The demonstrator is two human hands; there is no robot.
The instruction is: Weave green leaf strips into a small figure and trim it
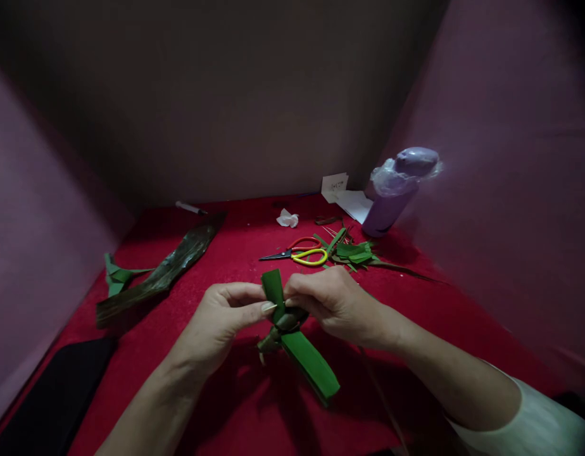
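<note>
A woven green leaf piece (310, 364) is held in the air over the red tabletop, with a short strip standing up and a longer strip slanting down to the right. Its middle is a darker knotted part. My left hand (216, 320) pinches the upright strip between thumb and fingers from the left. On the other side, my right hand (337, 304) is closed, its fingertips pinching the leaf piece beside that strip; part of the knot is hidden behind them. Just beyond my hands lie scissors (283, 255) with one red and one yellow handle loop.
Green leaf scraps (354, 253) lie right of the scissors. A purple bottle (390, 206) stands behind them, near white cards (334, 185) and a crumpled tissue (287, 219). At left are a long dark leaf (171, 269), a folded leaf piece (116, 277) and a black flat object (55, 392).
</note>
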